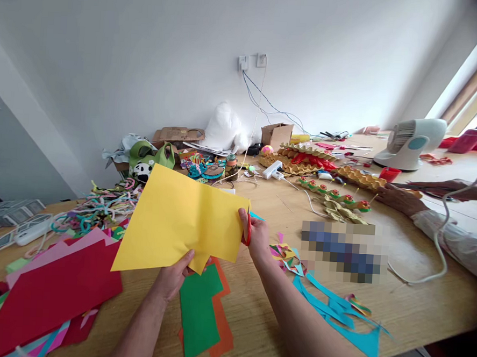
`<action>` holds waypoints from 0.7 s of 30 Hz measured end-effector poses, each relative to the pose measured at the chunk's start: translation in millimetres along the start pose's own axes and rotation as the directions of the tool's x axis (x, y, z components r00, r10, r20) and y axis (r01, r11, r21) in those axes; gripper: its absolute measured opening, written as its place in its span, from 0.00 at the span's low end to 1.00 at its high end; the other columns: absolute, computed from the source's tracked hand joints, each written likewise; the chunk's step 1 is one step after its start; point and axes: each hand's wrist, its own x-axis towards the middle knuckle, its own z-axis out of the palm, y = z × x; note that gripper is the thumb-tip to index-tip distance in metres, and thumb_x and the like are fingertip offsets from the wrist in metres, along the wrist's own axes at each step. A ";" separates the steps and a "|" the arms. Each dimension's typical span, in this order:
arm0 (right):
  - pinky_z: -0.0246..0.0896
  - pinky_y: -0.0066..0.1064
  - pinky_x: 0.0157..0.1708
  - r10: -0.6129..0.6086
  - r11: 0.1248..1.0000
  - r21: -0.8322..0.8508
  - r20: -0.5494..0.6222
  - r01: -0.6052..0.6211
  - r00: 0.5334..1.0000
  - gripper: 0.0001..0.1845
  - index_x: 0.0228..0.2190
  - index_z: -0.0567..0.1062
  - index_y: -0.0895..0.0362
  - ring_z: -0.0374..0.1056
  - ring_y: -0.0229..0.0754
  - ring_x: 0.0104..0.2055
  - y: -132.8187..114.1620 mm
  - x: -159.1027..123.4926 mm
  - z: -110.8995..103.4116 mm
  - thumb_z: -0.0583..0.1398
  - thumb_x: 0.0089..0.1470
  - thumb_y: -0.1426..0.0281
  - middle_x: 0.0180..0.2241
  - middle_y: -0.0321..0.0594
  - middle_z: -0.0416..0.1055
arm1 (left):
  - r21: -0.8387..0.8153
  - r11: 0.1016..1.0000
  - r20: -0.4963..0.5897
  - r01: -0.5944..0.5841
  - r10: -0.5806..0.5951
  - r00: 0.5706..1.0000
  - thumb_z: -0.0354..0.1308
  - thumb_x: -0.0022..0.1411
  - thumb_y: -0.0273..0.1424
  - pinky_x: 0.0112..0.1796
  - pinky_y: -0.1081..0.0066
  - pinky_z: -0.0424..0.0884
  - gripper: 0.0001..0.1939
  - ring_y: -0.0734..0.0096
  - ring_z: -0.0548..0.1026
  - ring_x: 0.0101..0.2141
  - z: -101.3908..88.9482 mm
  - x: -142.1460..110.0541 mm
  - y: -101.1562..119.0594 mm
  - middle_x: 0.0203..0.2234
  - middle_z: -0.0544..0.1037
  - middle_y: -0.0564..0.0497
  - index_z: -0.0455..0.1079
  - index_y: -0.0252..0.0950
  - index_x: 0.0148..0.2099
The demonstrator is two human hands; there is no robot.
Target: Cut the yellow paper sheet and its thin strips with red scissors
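Clock places are taken from the middle of the sheet, with twelve straight ahead of the person. At eight o'clock, the red card (57, 291) lies in a loose, overlapping pile; a sweep of the left forearm could slide it off line. The yellow sheet (171, 217) is held up off the table (261, 331). It bends down its middle, so a tighter squeeze could turn that bend into a hard crease.

At six o'clock, the left hand (176, 277) pinches the lower edge, thumb in front. With support only there, the far corner at eleven could sag or swing, and a cut would wander. Just below lies the green card (200, 311) on orange; lowering the sheet could push the two out of line.

At three, the right hand (255, 234) grips the red scissors (247, 230), upright by the sheet's edge. Whether the blades are parted I cannot tell; a twist of the wrist could nick or tear the edge. At four, the blue scraps (335, 308) could catch on the right forearm. Farther out at three, a co-worker's hand (401, 200) rests near the white cord (436, 236); a snag could tug it across the table.
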 end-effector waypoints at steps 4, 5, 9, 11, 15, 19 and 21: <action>0.46 0.23 0.08 0.028 0.999 -0.019 -0.044 -0.029 0.999 0.28 0.13 0.66 0.58 0.52 0.30 0.09 -2.7 0.6 -0.4 0.61 0.42 0.47 0.08 0.31 0.56 | -0.031 0.999 -0.012 -0.009 0.008 1.000 0.61 0.53 0.28 0.31 0.63 0.75 0.18 0.57 0.78 0.34 -2.9 1.5 3.3 0.37 0.80 0.45 0.69 0.33 0.48; 0.46 0.23 0.08 0.022 1.000 -0.021 -0.053 -0.023 0.998 0.27 0.13 0.66 0.58 0.52 0.30 0.09 -3.9 0.6 -1.1 0.61 0.43 0.48 0.08 0.31 0.56 | -0.046 0.999 -0.042 -0.025 0.023 0.999 0.60 0.53 0.27 0.30 0.64 0.75 0.17 0.58 0.78 0.33 -4.6 2.4 5.0 0.36 0.80 0.46 0.70 0.33 0.47; 0.44 0.23 0.09 -0.084 0.996 0.019 -0.034 0.084 0.996 0.28 0.13 0.67 0.58 0.51 0.29 0.08 -12.1 -0.2 -5.8 0.57 0.48 0.48 0.07 0.31 0.56 | -0.125 0.990 -0.177 -0.072 0.049 0.983 0.54 0.56 0.23 0.27 0.68 0.74 0.09 0.60 0.79 0.30 -14.5 7.8 12.0 0.30 0.80 0.42 0.72 0.26 0.40; 0.44 0.23 0.10 -0.103 0.994 0.044 0.032 0.102 0.994 0.29 0.13 0.67 0.58 0.51 0.30 0.08 -17.2 -1.0 -7.7 0.56 0.49 0.47 0.06 0.31 0.55 | -0.191 0.977 -0.212 -0.095 0.054 0.976 0.52 0.57 0.22 0.27 0.69 0.74 0.09 0.61 0.79 0.29 -19.7 10.4 13.9 0.29 0.80 0.42 0.72 0.25 0.39; 0.40 0.23 0.10 -0.034 0.994 0.113 0.195 0.012 0.980 0.32 0.11 0.66 0.58 0.47 0.29 0.08 -21.4 -1.8 -6.8 0.55 0.48 0.44 0.05 0.30 0.51 | -0.260 0.959 -0.191 -0.115 0.065 0.979 0.49 0.59 0.22 0.27 0.70 0.74 0.11 0.63 0.79 0.28 -23.5 12.7 14.3 0.30 0.80 0.41 0.71 0.26 0.40; 0.39 0.23 0.11 0.162 0.954 0.183 0.349 -0.236 0.923 0.35 0.12 0.67 0.59 0.45 0.28 0.09 -14.0 3.9 -5.0 0.52 0.48 0.41 0.06 0.29 0.50 | -0.278 0.954 -0.186 -0.113 0.062 0.981 0.48 0.59 0.22 0.26 0.70 0.74 0.12 0.63 0.79 0.28 -20.8 12.3 14.3 0.29 0.80 0.42 0.71 0.26 0.42; 0.42 0.23 0.11 0.308 0.874 0.241 0.398 -0.422 0.864 0.36 0.12 0.67 0.59 0.45 0.28 0.10 -9.1 9.9 -8.5 0.51 0.46 0.39 0.07 0.29 0.50 | -0.281 0.952 -0.184 -0.120 0.070 0.980 0.48 0.59 0.22 0.26 0.70 0.74 0.12 0.63 0.79 0.28 -19.9 12.2 14.6 0.29 0.80 0.41 0.71 0.25 0.42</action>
